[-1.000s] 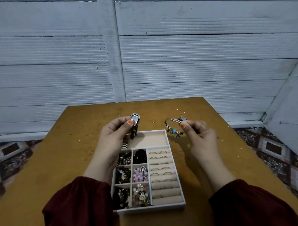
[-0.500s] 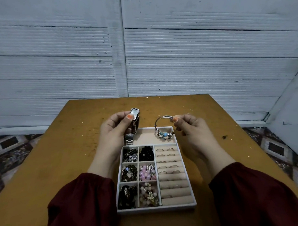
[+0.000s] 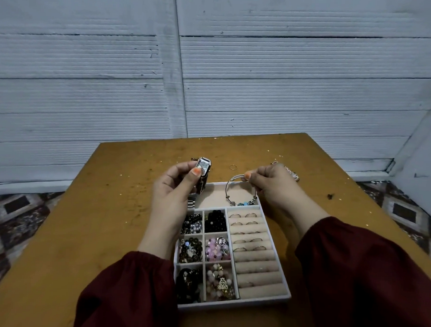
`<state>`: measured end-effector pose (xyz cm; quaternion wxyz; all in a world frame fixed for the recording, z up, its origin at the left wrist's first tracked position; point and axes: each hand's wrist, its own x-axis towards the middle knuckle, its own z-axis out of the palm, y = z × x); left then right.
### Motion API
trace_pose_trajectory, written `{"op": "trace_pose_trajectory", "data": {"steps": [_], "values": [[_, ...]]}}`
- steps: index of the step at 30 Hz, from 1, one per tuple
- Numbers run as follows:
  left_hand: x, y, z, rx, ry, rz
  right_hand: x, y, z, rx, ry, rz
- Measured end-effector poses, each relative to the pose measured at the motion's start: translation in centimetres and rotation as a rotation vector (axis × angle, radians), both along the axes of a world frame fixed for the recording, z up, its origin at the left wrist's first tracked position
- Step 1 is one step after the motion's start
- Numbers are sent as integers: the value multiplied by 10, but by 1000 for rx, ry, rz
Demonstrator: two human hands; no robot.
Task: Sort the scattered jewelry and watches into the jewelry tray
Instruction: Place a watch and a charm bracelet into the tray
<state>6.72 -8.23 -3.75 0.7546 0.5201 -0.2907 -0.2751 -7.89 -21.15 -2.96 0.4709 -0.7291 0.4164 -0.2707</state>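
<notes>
A brown desk (image 3: 125, 209) stands against a white panelled wall (image 3: 285, 92), with a white jewelry tray (image 3: 234, 307) near its front edge, between two dark red sleeves (image 3: 366, 278). The tray's small compartments hold beaded pieces, and its right-hand ring rolls (image 3: 252, 240) carry several rings. Above the tray's far left corner, the left hand (image 3: 177, 189) has its grip clenched on a rectangular watch (image 3: 203, 169), thumb pressed to the face. The right hand (image 3: 272, 180) pinches a silver charm bracelet (image 3: 240, 193), which hangs into the tray's long far compartment. Behind the right hand, toward the far right corner, another watch (image 3: 291, 172) lies on the desk. A small ring (image 3: 233, 167) lies near the far edge.
</notes>
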Motion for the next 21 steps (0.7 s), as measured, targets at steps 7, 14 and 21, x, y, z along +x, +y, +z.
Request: {"op": "trace_pose_trajectory", "data": {"steps": [7,14,21], "values": [[0,-3,0,-10,-56,18,1,-6,4,-246,212,25],[-3,-3,1,4,-80,0,6,-11,10,-398,384,116],[-3,-3,0,-2,-87,6,22,-14,19,-618,550,293]]}}
